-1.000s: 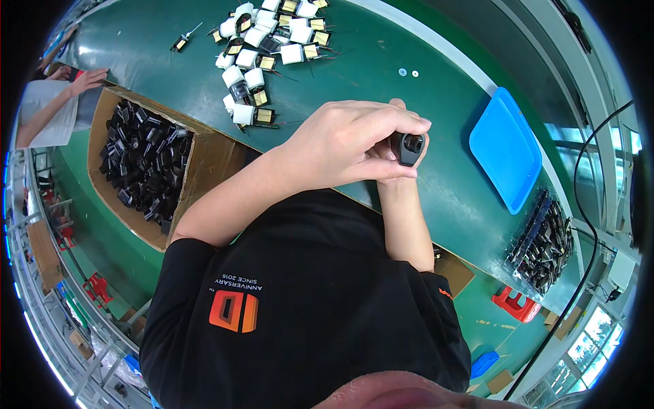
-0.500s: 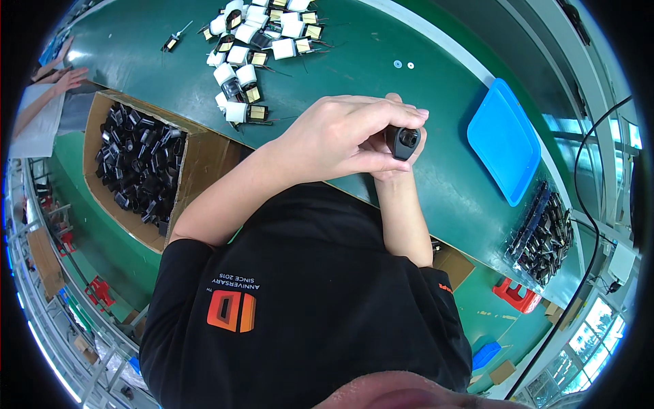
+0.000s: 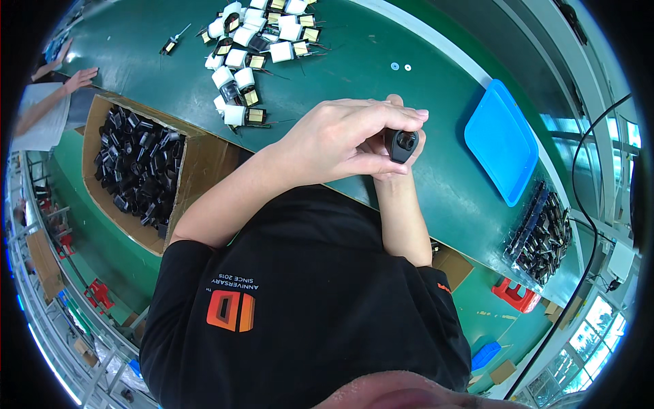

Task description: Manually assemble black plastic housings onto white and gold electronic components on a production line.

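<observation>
My left hand (image 3: 334, 136) is closed on a small black plastic housing (image 3: 402, 145), with its thumb below the part and its fingers over the top. The housing's end, which has a round hole, points up towards me. Behind it my right hand (image 3: 393, 174) cups the same part from the far side. Most of the right fingers are hidden by the left hand, with only a fingertip above and an edge beside the housing showing. Both hands are held close together over the green table (image 3: 327, 82).
A heap of white-and-black parts with wires (image 3: 235, 58) lies at the far left, near one separate part (image 3: 170, 46). A cardboard box (image 3: 197, 163) of black housings stands left. Two small washers (image 3: 401, 67), a blue tray (image 3: 503, 143) and piled dark parts (image 3: 545, 238) lie right. Another person's hand (image 3: 80, 78) shows far left.
My hands and the black housing hold almost the same place; the view has shifted slightly. At the far left, the other person's hand has moved a little to the right.
</observation>
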